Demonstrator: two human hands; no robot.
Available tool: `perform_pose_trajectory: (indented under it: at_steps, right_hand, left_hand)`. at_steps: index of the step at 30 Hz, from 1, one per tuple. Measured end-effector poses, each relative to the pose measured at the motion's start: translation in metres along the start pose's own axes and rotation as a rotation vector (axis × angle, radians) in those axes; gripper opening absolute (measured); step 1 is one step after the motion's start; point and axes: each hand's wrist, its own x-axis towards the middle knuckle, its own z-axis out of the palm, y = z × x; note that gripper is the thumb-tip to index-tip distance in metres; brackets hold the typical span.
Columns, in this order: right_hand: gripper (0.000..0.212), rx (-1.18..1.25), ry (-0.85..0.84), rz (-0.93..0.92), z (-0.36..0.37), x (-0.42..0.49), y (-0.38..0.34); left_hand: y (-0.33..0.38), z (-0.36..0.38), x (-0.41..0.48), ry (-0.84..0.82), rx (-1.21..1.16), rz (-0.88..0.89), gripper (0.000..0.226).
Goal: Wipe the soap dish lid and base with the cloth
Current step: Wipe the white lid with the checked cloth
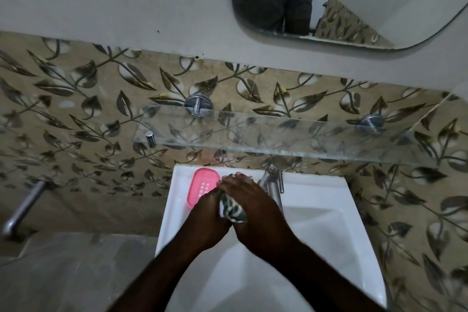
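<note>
I'm bunching the cloth [232, 211] beside the pink soap dish [201, 185], mid-frame.
My left hand [208, 218] and right hand [249, 199] are both clutching it; next, I'm judging, comes pressing it onto the dish.

Pink slotted soap dish [202, 186] lies on the sink ledge [178, 185], striped cloth [231, 210] bunched beside it.
</note>
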Motion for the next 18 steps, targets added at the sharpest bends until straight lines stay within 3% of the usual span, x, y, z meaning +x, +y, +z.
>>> perform_pose_trajectory:
  at_steps: [4,6,10,12,14,18]
  right_hand:
    - [0.077,-0.156,-0.193,-0.161,0.017,-0.014,-0.001]
    - [0.074,-0.121,-0.183,-0.174,0.012,-0.013,0.012]
    - [0.063,0.234,0.010,0.137,0.006,-0.007,0.025]
    - [0.066,0.247,0.053,0.210,0.007,-0.004,0.018]
    - [0.060,0.093,0.076,0.040,0.012,-0.008,0.011]
    - [0.061,0.046,-0.083,-0.139,0.010,-0.011,0.009]
  left_hand:
    - [-0.023,0.004,-0.013,-0.091,0.103,-0.059,0.047]
    - [-0.016,0.003,-0.012,-0.044,0.022,-0.051,0.036]
    - [-0.011,0.002,-0.008,-0.028,0.034,-0.092,0.045]
    - [-0.014,0.001,-0.007,-0.033,0.033,-0.085,0.047]
    - [-0.013,-0.001,-0.004,-0.036,0.033,-0.059,0.042]
    - [-0.014,-0.003,-0.006,0.010,-0.011,-0.036,0.019]
